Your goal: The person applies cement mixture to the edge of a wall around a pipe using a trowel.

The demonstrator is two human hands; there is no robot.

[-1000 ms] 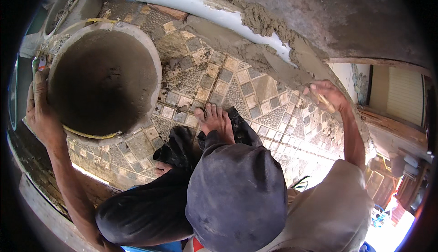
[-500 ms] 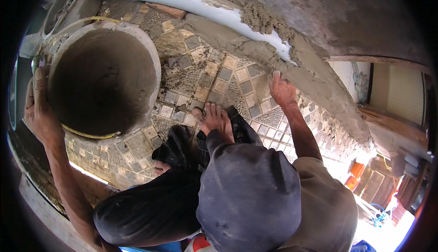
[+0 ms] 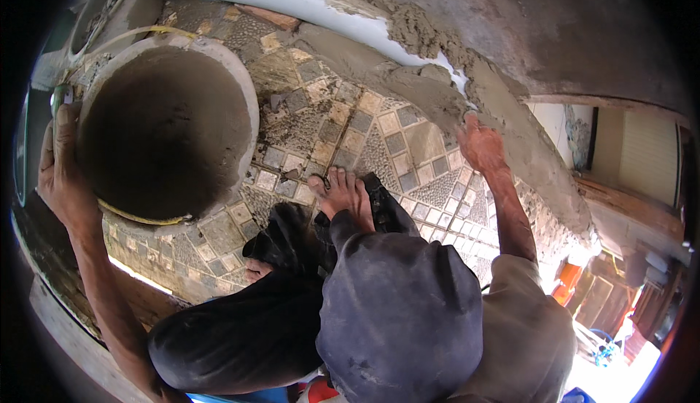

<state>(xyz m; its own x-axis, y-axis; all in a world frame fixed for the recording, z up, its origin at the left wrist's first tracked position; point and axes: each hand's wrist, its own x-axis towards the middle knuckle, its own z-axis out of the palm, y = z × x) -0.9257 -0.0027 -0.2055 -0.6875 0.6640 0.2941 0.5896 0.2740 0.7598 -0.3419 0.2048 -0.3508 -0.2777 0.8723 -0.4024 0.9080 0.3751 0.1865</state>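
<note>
My left hand point(image 3: 67, 173) is closed at the left side of a round bucket point(image 3: 244, 86), around its thin yellowish handle point(image 3: 138, 31). The bucket is tilted toward me, its inside coated grey and dark at the bottom. My right hand point(image 3: 483, 144) is at the edge of a band of wet grey mortar point(image 3: 525, 137), fingers curled, thumb tip against the mortar. Whatever it may hold is hidden. Just beyond it, a pale grey plastic pipe point(image 3: 306, 5) lies along the wall base, partly buried in mortar.
My bare foot point(image 3: 344, 193) rests on the patterned tile floor point(image 3: 423, 140), which is spotted with dirt. A rough grey wall point(image 3: 576, 38) rises at the upper right. A brick piece point(image 3: 270, 18) lies below the pipe. Bright clutter point(image 3: 612, 293) stands at the lower right.
My right hand has moved right and slightly up along the mortar. Mortar now covers more of the pipe's near edge. My left hand and the bucket have barely shifted.
</note>
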